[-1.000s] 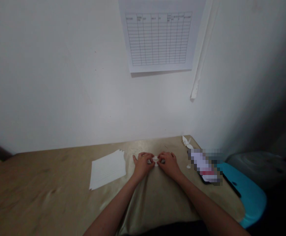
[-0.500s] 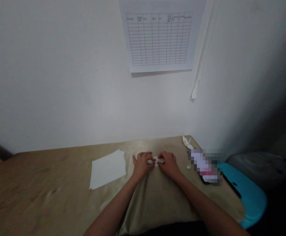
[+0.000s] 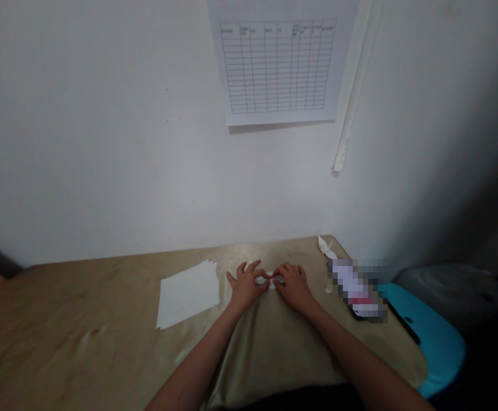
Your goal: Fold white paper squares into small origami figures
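A small piece of white paper (image 3: 271,285) lies low over the table between my hands, partly covered by my fingertips. My left hand (image 3: 247,285) pinches its left side between thumb and index finger, with the other fingers spread. From the right, my right hand (image 3: 292,283) pinches the same piece, its remaining fingers curled. Both sets of fingertips almost meet. The paper's exact shape is too small to make out. To the left of my left hand rests a stack of white paper sheets (image 3: 189,295).
A brown cloth-like cover lies over the table (image 3: 103,319). At the right are a folded white paper piece (image 3: 326,248), a small scrap (image 3: 328,290) and a pixelated phone-like object (image 3: 357,290). A blue stool or chair (image 3: 439,337) stands beyond the edge. A printed chart (image 3: 279,71) hangs on the wall.
My left hand's free fingers have lifted and spread more. Both hands' fingertips have come slightly closer together over the paper piece. The other things lie as before.
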A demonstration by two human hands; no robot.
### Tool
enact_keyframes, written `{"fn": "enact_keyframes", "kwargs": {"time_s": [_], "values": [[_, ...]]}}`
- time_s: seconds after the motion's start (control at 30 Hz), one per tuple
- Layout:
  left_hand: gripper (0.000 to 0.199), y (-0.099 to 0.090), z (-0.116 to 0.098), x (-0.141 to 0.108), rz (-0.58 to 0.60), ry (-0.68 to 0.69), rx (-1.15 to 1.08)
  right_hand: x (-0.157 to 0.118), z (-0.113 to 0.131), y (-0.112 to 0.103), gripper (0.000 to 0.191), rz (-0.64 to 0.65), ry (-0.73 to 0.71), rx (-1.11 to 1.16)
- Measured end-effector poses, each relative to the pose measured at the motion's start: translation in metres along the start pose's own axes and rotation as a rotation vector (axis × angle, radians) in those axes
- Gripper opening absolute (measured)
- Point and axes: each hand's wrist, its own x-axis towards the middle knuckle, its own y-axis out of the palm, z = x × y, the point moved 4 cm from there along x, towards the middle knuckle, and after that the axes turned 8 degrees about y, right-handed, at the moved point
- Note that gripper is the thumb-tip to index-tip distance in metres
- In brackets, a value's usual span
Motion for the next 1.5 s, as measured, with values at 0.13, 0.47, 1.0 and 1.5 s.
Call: {"fn": "enact_keyframes", "kwargs": {"time_s": [0.13, 0.47, 1.0, 1.5], "values": [[0.016, 0.002, 0.001, 0.000, 0.002, 0.000, 0.005, 0.000, 0.000, 0.000, 0.018, 0.026, -0.007, -0.002], [0.025, -0.002, 0.011, 0.001, 0.105, -0.002, 0.000, 0.004, -0.011, 0.001, 0.031, 0.148, -0.017, 0.077], [0.037, -0.010, 0.017, -0.001, 0.203, 0.067, 0.037, 0.007, -0.024, 0.001, 0.044, 0.134, -0.142, 0.150], [0.019, 0.000, -0.001, -0.006, 0.012, 0.016, 0.095, 0.001, -0.006, -0.003, 0.015, 0.031, -0.069, 0.025]]}}
